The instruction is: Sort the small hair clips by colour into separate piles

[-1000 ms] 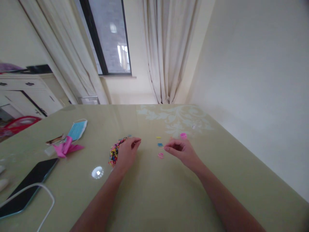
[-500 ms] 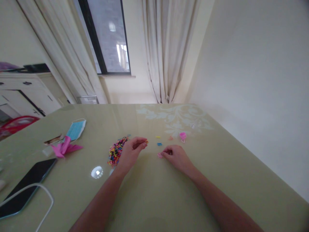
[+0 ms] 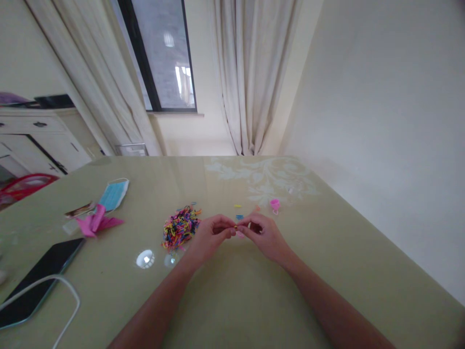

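Phone lies between eight and nine o'clock from the meeting fingertips, with a white cable looped across it. Small pink bands sit at five o'clock, partly hidden by the right fingers. At the clock's centre, the left hand and right hand meet, each with thumb and forefinger clamped on a tiny yellowish piece; the other fingers curl loosely. The step in hand looks like fine two-handed work on that piece, which calls for a light, steady pinch; its exact shape is too small to tell. At nine o'clock lies a multicoloured heap, with pink folded paper well beyond it. Blue bands and a yellow band lie near twelve, a pink ring-like item toward two. Farthest hang pale curtains.
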`<state>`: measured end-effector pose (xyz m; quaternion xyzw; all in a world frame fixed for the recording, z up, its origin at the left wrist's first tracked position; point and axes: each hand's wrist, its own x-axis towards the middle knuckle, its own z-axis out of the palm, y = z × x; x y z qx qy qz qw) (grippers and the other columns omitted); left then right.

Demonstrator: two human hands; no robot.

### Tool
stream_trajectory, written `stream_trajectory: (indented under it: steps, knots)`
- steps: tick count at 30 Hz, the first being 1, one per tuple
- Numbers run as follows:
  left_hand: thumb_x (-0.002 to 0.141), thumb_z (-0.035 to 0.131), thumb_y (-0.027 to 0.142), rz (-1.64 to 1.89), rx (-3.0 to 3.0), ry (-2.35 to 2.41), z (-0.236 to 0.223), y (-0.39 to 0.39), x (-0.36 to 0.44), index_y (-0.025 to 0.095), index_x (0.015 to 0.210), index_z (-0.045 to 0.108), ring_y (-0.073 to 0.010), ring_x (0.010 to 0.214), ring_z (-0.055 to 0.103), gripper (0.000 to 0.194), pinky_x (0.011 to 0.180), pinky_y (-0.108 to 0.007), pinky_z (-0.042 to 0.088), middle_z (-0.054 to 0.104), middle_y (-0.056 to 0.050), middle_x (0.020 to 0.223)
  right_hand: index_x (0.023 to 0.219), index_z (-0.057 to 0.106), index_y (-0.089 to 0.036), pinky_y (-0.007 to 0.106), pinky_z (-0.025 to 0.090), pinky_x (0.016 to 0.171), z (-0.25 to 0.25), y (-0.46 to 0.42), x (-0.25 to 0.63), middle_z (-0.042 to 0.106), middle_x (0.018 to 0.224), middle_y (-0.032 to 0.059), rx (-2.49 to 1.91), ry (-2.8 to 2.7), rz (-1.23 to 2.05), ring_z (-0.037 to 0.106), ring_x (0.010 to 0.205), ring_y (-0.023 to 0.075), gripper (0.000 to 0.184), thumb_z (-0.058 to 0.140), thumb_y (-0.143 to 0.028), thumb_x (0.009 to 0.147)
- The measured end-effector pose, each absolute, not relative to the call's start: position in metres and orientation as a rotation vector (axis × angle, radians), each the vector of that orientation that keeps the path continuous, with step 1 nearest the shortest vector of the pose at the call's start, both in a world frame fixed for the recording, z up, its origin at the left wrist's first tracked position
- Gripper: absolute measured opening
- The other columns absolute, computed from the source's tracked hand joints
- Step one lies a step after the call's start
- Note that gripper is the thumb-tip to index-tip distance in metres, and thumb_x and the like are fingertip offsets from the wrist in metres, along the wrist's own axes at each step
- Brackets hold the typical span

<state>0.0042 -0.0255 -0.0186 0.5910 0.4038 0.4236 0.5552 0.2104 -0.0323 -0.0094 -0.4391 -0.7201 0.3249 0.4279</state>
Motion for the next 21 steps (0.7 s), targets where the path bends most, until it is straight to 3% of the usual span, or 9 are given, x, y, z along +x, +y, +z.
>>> stream_trajectory:
  steps: [5, 9, 13, 17, 21]
  knots:
    - [0.085, 0.077, 0.035, 0.992, 1.592, 1.040, -0.016, -0.024, 0.001, 0.019, 0.094, 0.076, -0.0216, 0.086, 0.076, 0.019, 0.083, -0.034, 0.060, 0.082, -0.006, 0.093, 0.086, 0.082, -0.021, 0.028, 0.043, 0.060, -0.002, -0.031, 0.216, 0.072, 0.074, 0.0026, -1.084, -1.651, 0.925, 0.055, 0.063, 0.0143, 0.023, 0.078, -0.044, 0.088]
    - [0.094, 0.062, 0.023, 0.916, 2.124, 1.608, -0.013, -0.019, -0.020, 0.021, 0.098, 0.077, -0.0279, 0.102, 0.072, 0.016, 0.099, -0.046, 0.054, 0.080, -0.008, 0.103, 0.084, 0.082, -0.023, 0.028, 0.045, 0.062, 0.010, -0.029, 0.228, 0.072, 0.076, 0.0019, -1.009, -1.348, 1.043, 0.059, 0.068, 0.0148, 0.026, 0.085, -0.048, 0.080]
    - [0.098, 0.056, 0.022, 0.532, 2.331, 2.143, -0.015, -0.017, -0.040, 0.018, 0.115, 0.077, -0.0380, 0.123, 0.062, 0.027, 0.106, -0.056, 0.047, 0.073, -0.016, 0.124, 0.080, 0.081, -0.023, 0.025, 0.035, 0.052, 0.015, -0.029, 0.235, 0.062, 0.064, -0.0021, -0.972, -1.221, 1.065, 0.046, 0.057, 0.0099, 0.026, 0.088, -0.047, 0.077]
    - [0.102, 0.050, 0.026, 0.283, 2.341, 2.235, -0.019, -0.013, -0.045, 0.018, 0.109, 0.078, -0.0385, 0.121, 0.062, 0.030, 0.100, -0.055, 0.048, 0.073, -0.016, 0.123, 0.077, 0.079, -0.023, 0.024, 0.033, 0.050, 0.017, -0.029, 0.235, 0.057, 0.060, -0.0037, -0.936, -1.197, 1.083, 0.042, 0.053, 0.0089, 0.027, 0.089, -0.048, 0.075]
    - [0.102, 0.052, 0.026, 0.298, 2.341, 2.211, -0.021, -0.008, -0.044, 0.020, 0.104, 0.079, -0.0363, 0.120, 0.064, 0.027, 0.100, -0.052, 0.046, 0.075, -0.014, 0.121, 0.079, 0.079, -0.023, 0.025, 0.040, 0.054, 0.014, -0.026, 0.239, 0.064, 0.067, -0.0009, -0.967, -1.268, 0.989, 0.050, 0.059, 0.0115, 0.024, 0.085, -0.047, 0.079]
